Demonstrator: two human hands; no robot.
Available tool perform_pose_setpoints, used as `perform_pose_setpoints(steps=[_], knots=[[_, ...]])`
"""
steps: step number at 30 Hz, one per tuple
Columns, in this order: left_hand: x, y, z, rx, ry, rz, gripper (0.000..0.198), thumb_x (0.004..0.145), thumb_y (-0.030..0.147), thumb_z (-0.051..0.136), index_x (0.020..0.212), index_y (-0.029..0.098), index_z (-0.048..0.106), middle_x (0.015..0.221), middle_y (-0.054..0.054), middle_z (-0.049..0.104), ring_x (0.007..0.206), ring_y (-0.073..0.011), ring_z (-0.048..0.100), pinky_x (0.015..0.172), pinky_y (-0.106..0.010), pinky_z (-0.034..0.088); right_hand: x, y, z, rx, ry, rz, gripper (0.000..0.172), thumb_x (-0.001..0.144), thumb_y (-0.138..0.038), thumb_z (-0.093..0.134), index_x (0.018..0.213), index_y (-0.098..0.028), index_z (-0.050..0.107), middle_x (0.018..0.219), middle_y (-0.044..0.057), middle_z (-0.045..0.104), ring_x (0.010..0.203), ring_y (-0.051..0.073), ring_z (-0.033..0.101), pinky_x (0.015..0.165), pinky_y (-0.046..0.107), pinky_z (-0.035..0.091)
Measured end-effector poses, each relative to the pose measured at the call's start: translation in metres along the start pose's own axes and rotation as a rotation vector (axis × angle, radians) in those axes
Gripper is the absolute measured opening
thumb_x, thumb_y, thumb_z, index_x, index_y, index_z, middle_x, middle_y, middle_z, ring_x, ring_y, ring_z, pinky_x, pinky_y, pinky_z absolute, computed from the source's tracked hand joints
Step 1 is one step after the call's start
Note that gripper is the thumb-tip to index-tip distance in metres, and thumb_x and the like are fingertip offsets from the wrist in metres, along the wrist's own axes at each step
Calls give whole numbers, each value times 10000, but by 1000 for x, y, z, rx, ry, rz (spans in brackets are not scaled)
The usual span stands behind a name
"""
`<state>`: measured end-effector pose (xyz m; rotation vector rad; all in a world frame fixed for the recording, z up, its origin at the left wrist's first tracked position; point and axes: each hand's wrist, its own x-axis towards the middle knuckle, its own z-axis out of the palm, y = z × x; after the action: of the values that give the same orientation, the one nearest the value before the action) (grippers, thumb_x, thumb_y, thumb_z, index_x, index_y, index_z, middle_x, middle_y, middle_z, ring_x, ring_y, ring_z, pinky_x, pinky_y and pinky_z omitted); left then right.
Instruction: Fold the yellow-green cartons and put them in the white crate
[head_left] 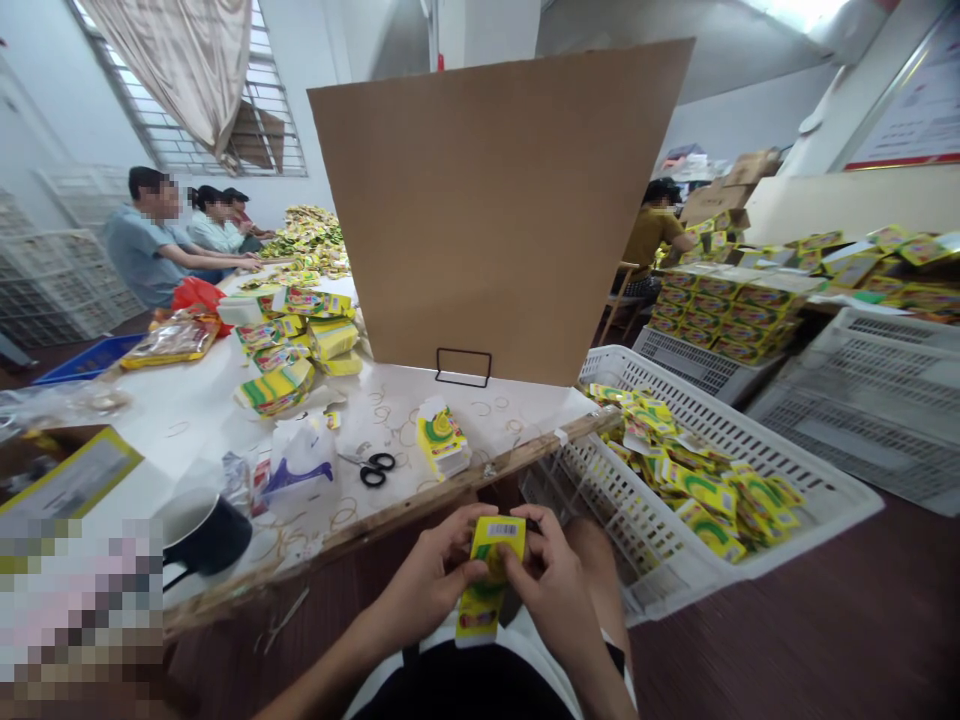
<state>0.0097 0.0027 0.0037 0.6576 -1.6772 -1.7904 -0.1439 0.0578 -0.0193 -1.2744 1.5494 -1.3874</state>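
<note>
Over my lap I hold a small stack of yellow packets (486, 575) with a barcode on the top end. My left hand (435, 580) grips its left side, fingers curled round it. My right hand (551, 585) pinches the right side near the top. Both hands sit just below the wooden edge of the table (420, 505). A short bundle of yellow-green packets (441, 438) lies on the table in front of me, beside black scissors (373, 468). Loose rubber bands (390, 412) are scattered over the white tabletop.
A white plastic crate (817, 490) with several yellow packets stands at my right. A cardboard sheet (495, 200) stands upright behind a wire holder. A black mug (201, 535), a tissue bag (300, 462) and packet piles (296, 340) lie left. People sit at the far table end.
</note>
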Motion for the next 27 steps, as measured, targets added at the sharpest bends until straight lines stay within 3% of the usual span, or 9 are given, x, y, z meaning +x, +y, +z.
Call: perform_pose_setpoints(steps=[4,9,16,22,27], knots=[[2,-2,-1,-114,20,-10,493,745,165,680,1197,181,486,1008,-89,691,926,-232,643,800,-339,472,0,-4,1,-57,-6,-52,318,784,-299,592,1051,-178,470,483,-113,419,433,102,387,433,198,305],[3,2,0,-110,8,-29,482,748,172,675,1194,184,492,1019,-97,687,926,-238,645,789,-341,474,0,-7,0,-111,-7,-38,317,769,-288,600,1040,-188,471,473,-125,385,418,102,360,434,202,286],[8,6,2,-11,-24,-11,469,782,149,607,1230,189,475,1129,-105,647,1056,-245,598,919,-378,432,-2,-1,6,-160,138,-32,302,773,-289,592,1034,-207,465,480,-117,407,429,121,397,442,209,313],[13,-3,2,50,-14,-7,500,767,124,601,1247,195,478,1114,-96,656,1064,-242,590,953,-387,414,1,7,11,-189,210,3,319,756,-284,614,1033,-207,477,529,-71,550,454,143,482,465,227,373],[15,-7,-1,-14,31,-31,472,728,134,649,1179,181,515,951,-71,698,889,-216,645,781,-316,480,5,5,-2,-39,63,-38,281,793,-332,596,1025,-186,535,504,-74,519,448,127,462,437,213,365]])
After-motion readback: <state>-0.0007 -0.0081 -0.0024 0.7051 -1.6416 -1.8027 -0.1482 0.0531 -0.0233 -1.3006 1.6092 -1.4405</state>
